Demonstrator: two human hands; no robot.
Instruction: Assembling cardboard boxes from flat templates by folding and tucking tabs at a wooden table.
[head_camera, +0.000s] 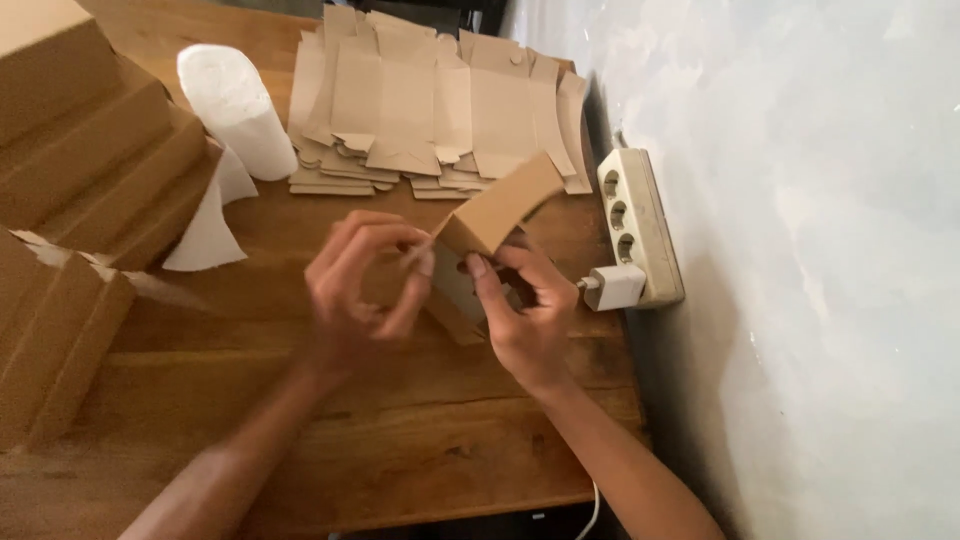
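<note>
cardboard box (495, 215) sits between both hands, left hand (360, 290) pinching its flap, right hand (525, 305) gripping underneath.

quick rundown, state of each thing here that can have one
small cardboard box: partly folded, held above the table by both hands
left hand: fingers pinching a flap of the box
right hand: gripping the box from below
flat box blanks: unfolded, stacked
paper roll: lying on its side, loose end unrolled
folded boxes: closed, piled
power strip: white charger plugged in
</note>
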